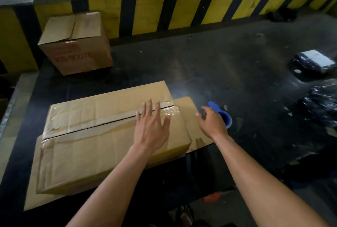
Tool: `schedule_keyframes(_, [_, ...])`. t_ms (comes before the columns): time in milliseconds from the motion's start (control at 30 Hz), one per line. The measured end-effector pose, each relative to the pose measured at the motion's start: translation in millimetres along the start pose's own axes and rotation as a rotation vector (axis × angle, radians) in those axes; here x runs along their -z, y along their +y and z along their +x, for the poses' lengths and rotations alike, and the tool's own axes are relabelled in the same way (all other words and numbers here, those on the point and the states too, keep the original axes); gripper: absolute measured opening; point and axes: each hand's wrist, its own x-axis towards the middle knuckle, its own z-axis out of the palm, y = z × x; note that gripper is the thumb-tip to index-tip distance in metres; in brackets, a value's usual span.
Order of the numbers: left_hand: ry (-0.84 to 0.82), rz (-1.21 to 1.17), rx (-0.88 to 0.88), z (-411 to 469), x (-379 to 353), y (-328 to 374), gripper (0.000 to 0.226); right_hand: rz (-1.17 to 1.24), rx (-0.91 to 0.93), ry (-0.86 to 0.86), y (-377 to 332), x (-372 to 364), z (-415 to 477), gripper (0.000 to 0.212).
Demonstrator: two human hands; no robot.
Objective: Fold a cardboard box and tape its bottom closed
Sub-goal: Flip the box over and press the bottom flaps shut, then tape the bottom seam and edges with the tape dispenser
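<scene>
1. Down on the dark floor (228, 66) right in front of me, the cardboard box (94, 141) lies with its two long flaps closed and facing up. It sits on a flat cardboard sheet (195, 135) that pokes out past its right end and at the near left corner.
2. My left hand (153, 128) is flat on top of the box near its right end. The fingers are straight and spread, gripping nothing, with the palm on the near flap.
3. The seam (87, 129) shows as a dark line between the flaps, running from the left end and disappearing under my left fingers, whose tips reach over onto the far flap.
4. Crinkled clear tape (170, 112) shines at the right end of that seam, just beside my left fingertips.
5. My right hand (212, 123) is off the box, just past its right end and over the protruding sheet. Its fingers are curled round the blue tape dispenser (223, 115), which sticks out beyond my knuckles.
6. So the box's right edge lies between my two hands, with the left hand on it and the right hand beside it.
7. Back left, well apart from all this, a second box (76, 48) with red print stands closed by the yellow-and-black striped curb (182, 7).
8. Far right on the floor are black wrapped parcels (313, 62).
</scene>
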Motion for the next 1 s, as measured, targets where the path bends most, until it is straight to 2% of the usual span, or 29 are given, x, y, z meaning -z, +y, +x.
schedule_keyframes(100, [-0.049,0.072,-0.013,14,-25,28,0.073,-0.202,-0.076,0.046,41,10,11,0.034])
schedule_keyframes(300, [-0.128,0.185,0.066,18,-59,31,0.074,-0.342,-0.118,-0.159,85,0,29,0.042])
schedule_keyframes(500, [-0.085,0.185,0.074,18,-64,26,0.066,-0.446,-0.057,-0.159,92,-17,41,0.051])
schedule_keyframes(633, [-0.057,0.158,0.070,18,-58,23,0.064,-0.568,0.014,-0.081,95,-22,48,0.024])
schedule_keyframes(800, [-0.060,0.128,0.040,17,-50,19,0.063,-0.425,0.052,-0.029,81,-4,47,0.018])
schedule_keyframes(1000, [-0.058,0.092,0.047,15,-42,12,0.061,-0.168,0.219,-0.008,38,43,46,0.026])
